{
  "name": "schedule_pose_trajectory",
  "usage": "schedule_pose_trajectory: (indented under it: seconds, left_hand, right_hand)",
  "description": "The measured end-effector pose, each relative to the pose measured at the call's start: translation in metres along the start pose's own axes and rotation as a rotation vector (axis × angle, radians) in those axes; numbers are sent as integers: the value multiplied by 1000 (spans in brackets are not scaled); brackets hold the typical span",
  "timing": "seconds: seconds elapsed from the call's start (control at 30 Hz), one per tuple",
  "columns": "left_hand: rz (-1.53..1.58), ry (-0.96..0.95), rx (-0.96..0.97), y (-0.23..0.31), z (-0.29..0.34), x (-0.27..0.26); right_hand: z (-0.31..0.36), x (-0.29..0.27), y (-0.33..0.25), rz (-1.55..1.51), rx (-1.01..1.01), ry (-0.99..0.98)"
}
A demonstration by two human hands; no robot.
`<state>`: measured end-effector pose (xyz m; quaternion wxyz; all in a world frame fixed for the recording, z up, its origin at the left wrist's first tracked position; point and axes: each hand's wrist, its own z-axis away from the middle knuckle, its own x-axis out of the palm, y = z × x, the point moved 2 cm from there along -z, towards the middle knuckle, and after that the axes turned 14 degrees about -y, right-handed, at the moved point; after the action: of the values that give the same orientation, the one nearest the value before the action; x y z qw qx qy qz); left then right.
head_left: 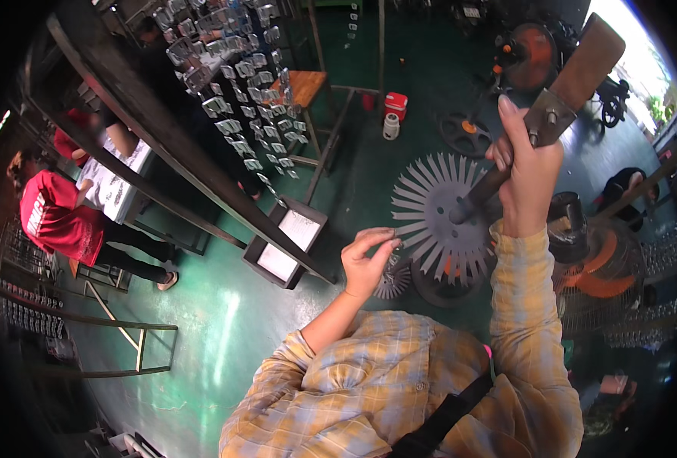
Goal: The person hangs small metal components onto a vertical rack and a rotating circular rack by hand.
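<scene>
A grey metal disc [439, 204] with many narrow prongs around its rim stands in front of me. A dark shaft [482, 188] runs from its middle toward my right hand [533, 172]. That hand is wrapped around a metal bar there, thumb pointing up, and a flat brown plate [586, 65] with a bolt juts out above it. My left hand [367, 259] pinches thumb and forefinger together at the left edge of the prongs. Something small and shiny shows under the fingertips, too small to name. Below sits a smaller pronged disc [392, 281].
Strings of shiny metal parts [247, 99] hang at the upper left beside a dark slanting frame [178, 160]. A grey bin [253, 252] stands on the floor. A person in a red shirt [60, 217] works at a table. Large fans [594, 267] stand at right; a wooden stool [305, 88] is farther off.
</scene>
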<state>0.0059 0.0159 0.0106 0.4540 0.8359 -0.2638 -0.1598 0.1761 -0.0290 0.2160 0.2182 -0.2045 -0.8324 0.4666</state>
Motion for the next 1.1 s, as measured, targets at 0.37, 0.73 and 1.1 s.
schedule_pose_trajectory:
  seconds: [0.37, 0.73, 1.1]
  left_hand:
    - [-416, -51, 309, 57, -90, -61]
    - [-619, 896, 821, 224, -259, -149]
    - [-453, 787, 317, 262, -322, -216]
  right_hand:
    - [-44, 9, 15, -76, -47, -30]
    - [-94, 21, 38, -45, -58, 23]
    - [-145, 24, 55, -50, -102, -8]
